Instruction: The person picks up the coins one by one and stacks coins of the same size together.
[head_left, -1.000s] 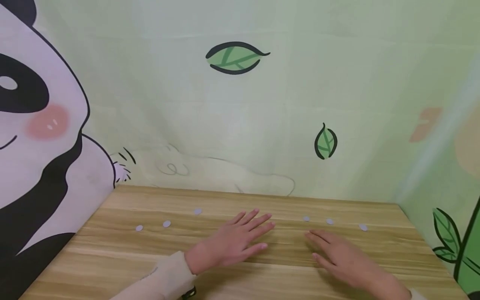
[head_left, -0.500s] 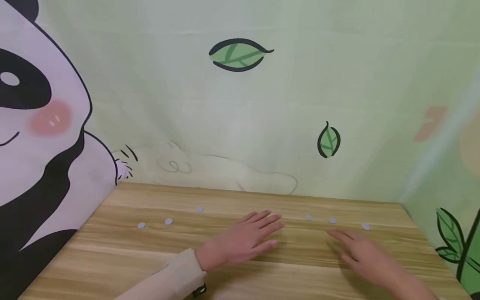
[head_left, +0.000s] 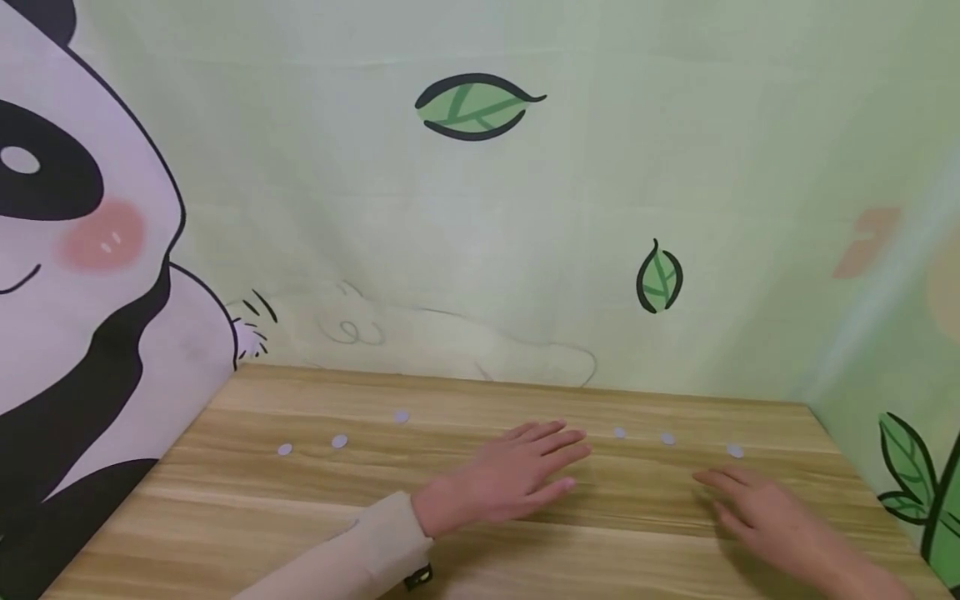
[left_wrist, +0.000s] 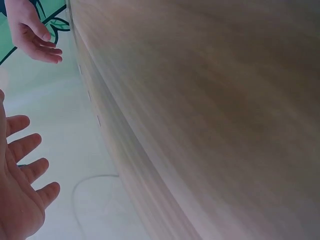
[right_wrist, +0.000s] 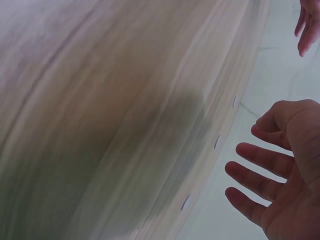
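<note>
My left hand [head_left: 510, 477] hovers palm down over the middle of the wooden table [head_left: 300, 525], fingers spread and holding nothing. My right hand [head_left: 772, 521] is over the table's right side with loosely bent fingers and nothing in them. Just beyond it, three small pale round discs lie in a row: a left one [head_left: 619, 432], a middle one [head_left: 667, 438] and a right one [head_left: 735, 451]. On the left half lie three similar discs: one [head_left: 285, 449], another [head_left: 340, 442] and a farther one [head_left: 401, 416]. In the right wrist view the right fingers [right_wrist: 255, 172] are apart, above the tabletop.
A pale green cloth backdrop [head_left: 360, 167] stands behind the table, printed with leaves [head_left: 474, 107] and a large panda [head_left: 90, 242] at the left. A dark band [head_left: 418, 577] shows below the left sleeve [head_left: 375, 550].
Both hands have moved to the right over the table, the right one farther toward the right edge. The discs have stayed in place on the table; the head view has shifted slightly.
</note>
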